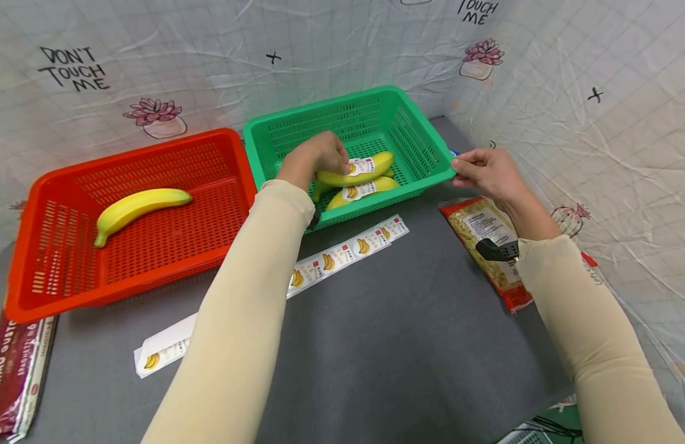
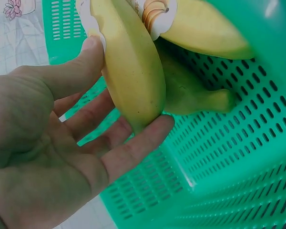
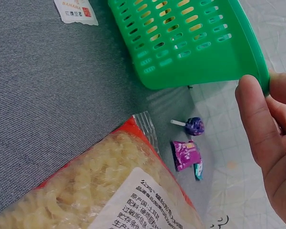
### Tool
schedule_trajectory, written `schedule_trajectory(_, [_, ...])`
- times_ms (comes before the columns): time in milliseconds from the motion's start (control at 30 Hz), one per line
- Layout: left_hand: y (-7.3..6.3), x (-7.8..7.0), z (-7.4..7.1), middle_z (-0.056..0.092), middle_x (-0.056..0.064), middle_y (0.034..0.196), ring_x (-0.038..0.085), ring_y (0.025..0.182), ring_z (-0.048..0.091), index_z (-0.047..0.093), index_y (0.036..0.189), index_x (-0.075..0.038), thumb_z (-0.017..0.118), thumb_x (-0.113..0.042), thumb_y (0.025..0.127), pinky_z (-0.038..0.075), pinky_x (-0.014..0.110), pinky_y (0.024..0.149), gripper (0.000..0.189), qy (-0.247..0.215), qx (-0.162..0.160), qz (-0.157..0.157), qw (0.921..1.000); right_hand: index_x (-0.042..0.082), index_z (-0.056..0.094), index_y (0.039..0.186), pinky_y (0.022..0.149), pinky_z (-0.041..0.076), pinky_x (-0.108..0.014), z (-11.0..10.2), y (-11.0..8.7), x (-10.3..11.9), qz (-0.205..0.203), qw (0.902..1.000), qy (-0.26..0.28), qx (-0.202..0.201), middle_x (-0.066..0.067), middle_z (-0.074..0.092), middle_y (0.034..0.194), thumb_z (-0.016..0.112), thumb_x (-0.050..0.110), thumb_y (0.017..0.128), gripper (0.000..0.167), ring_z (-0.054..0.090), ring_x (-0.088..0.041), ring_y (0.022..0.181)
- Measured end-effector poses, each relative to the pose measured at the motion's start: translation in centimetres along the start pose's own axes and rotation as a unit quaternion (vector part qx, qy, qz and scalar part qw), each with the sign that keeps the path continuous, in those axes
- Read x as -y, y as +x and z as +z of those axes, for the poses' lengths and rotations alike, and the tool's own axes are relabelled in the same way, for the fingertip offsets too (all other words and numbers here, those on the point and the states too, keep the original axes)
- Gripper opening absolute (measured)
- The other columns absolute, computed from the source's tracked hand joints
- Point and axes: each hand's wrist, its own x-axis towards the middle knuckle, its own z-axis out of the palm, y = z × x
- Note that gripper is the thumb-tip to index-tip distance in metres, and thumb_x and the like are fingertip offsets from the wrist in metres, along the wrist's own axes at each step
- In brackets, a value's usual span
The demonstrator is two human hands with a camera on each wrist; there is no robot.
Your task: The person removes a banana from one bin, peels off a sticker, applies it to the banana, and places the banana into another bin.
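Note:
My left hand [image 1: 327, 154] holds a yellow banana [image 2: 133, 67] inside the green basket [image 1: 325, 111], thumb on one side and fingers round the other. A white label with a banana picture [image 1: 361, 166] is stuck on it. Below it in the basket lie another labelled banana [image 1: 375, 187] and a greener one [image 2: 190, 90], partly hidden. At the basket's right front corner, my right hand [image 1: 489, 172] pinches the rim between thumb and fingers. A red basket [image 1: 170, 271] stands on the left with one unlabelled banana [image 1: 142, 208] in it.
Strips of banana labels [image 1: 348, 253] lie before the baskets. A bag of spiral pasta [image 1: 486, 240] lies under my right forearm. Beyond it are a lollipop [image 3: 194, 126] and a purple-wrapped sweet [image 3: 187, 155]. A spaghetti pack [image 1: 17, 376] sits at the left edge.

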Motion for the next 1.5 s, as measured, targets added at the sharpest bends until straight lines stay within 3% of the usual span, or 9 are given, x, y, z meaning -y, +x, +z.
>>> schedule_trajectory(100, [0.1, 0.2, 0.1, 0.056, 0.004, 0.126, 0.02, 0.099, 0.05, 0.065, 0.121, -0.01, 0.059, -0.025, 0.103, 0.051, 0.039, 0.084, 0.024, -0.004, -0.002, -0.004, 1.0, 0.013, 0.075, 0.098, 0.064, 0.059, -0.019, 0.2, 0.2, -0.1, -0.002, 1.0, -0.006, 0.002, 0.008, 0.074, 0.078, 0.066, 0.014, 0.099, 0.009, 0.072, -0.006, 0.066])
schedule_trajectory(233, [0.2, 0.3, 0.1, 0.055, 0.007, 0.139, 0.023, 0.113, 0.052, 0.061, 0.133, -0.011, 0.06, -0.024, 0.103, 0.052, 0.043, 0.098, 0.033, -0.017, -0.001, -0.013, 0.9998, 0.013, 0.074, 0.099, 0.065, 0.059, -0.019, 0.4, 0.5, -0.2, 0.001, 1.0, -0.008, 0.003, 0.009, 0.074, 0.077, 0.065, 0.014, 0.099, 0.009, 0.071, -0.004, 0.066])
schedule_trajectory(600, [0.0, 1.3, -0.5, 0.037, 0.005, 0.164, 0.026, 0.15, 0.037, 0.047, 0.153, -0.015, 0.058, -0.028, 0.104, 0.037, 0.042, 0.12, 0.052, -0.002, -0.012, -0.016, 0.9998, 0.004, 0.07, 0.108, 0.065, 0.058, -0.018, 1.6, 2.0, 0.1, 0.006, 0.9996, -0.014, 0.022, 0.008, 0.074, 0.076, 0.065, 0.016, 0.1, 0.015, 0.071, -0.005, 0.066])
schedule_trajectory(800, [-0.1, 2.5, -0.9, 0.026, 0.002, 0.169, 0.025, 0.156, 0.028, 0.039, 0.158, -0.02, 0.054, -0.03, 0.106, 0.035, 0.042, 0.122, 0.055, -0.11, -0.038, -0.015, 0.9931, -0.004, 0.063, 0.12, 0.065, 0.058, -0.018, 1.8, 3.5, 0.1, 0.006, 0.9986, -0.039, 0.035, 0.011, 0.072, 0.077, 0.064, 0.018, 0.101, 0.03, 0.071, -0.004, 0.067])
schedule_trajectory(1000, [-1.3, 3.1, -1.2, 0.035, 0.006, 0.165, 0.024, 0.152, 0.036, 0.04, 0.157, -0.02, 0.054, -0.03, 0.106, 0.04, 0.039, 0.117, 0.054, -0.185, -0.101, 0.042, 0.9766, 0.005, 0.066, 0.116, 0.067, 0.058, -0.017, 1.3, 4.8, 0.0, 0.01, 0.9982, -0.041, 0.044, 0.011, 0.072, 0.08, 0.064, 0.021, 0.101, 0.022, 0.071, -0.002, 0.067])
schedule_trajectory(1133, [-4.7, 3.4, -1.6, 0.041, 0.002, 0.162, 0.02, 0.149, 0.039, 0.042, 0.156, -0.022, 0.057, -0.032, 0.105, 0.04, 0.037, 0.117, 0.054, -0.22, -0.145, 0.095, 0.9599, 0.009, 0.065, 0.114, 0.067, 0.058, -0.017, 0.8, 5.4, -0.2, 0.011, 0.9974, -0.051, 0.049, 0.013, 0.07, 0.081, 0.063, 0.022, 0.101, 0.019, 0.071, -0.001, 0.068])
schedule_trajectory(1267, [-10.9, 5.5, -2.3, 0.047, 0.0, 0.159, 0.023, 0.144, 0.046, 0.047, 0.153, -0.023, 0.06, -0.034, 0.103, 0.041, 0.041, 0.116, 0.053, -0.241, -0.209, 0.142, 0.937, 0.008, 0.063, 0.12, 0.069, 0.058, -0.017, -0.1, 5.9, -0.4, 0.009, 0.995, -0.079, 0.06, 0.016, 0.069, 0.083, 0.061, 0.026, 0.103, 0.025, 0.07, 0.002, 0.07])
schedule_trajectory(1367, [-16.4, 9.3, -2.4, 0.049, -0.002, 0.156, 0.022, 0.139, 0.052, 0.049, 0.151, -0.027, 0.062, -0.037, 0.102, 0.045, 0.037, 0.112, 0.052, -0.248, -0.274, 0.127, 0.9204, 0.007, 0.061, 0.123, 0.071, 0.058, -0.016, -1.2, 6.0, -0.5, 0.007, 0.9922, -0.103, 0.069, 0.018, 0.068, 0.085, 0.059, 0.03, 0.103, 0.03, 0.07, 0.003, 0.073])
schedule_trajectory(1500, [-22.4, 17.1, -1.9, 0.053, -0.008, 0.151, 0.004, 0.12, 0.059, 0.049, 0.151, -0.032, 0.062, -0.038, 0.101, 0.048, 0.013, 0.093, 0.052, -0.251, -0.36, 0.038, 0.8977, 0.015, 0.063, 0.117, 0.072, 0.058, -0.015, -3.3, 5.7, -0.8, 0.006, 0.9899, -0.119, 0.077, 0.019, 0.067, 0.085, 0.058, 0.031, 0.104, 0.021, 0.07, 0.004, 0.074])
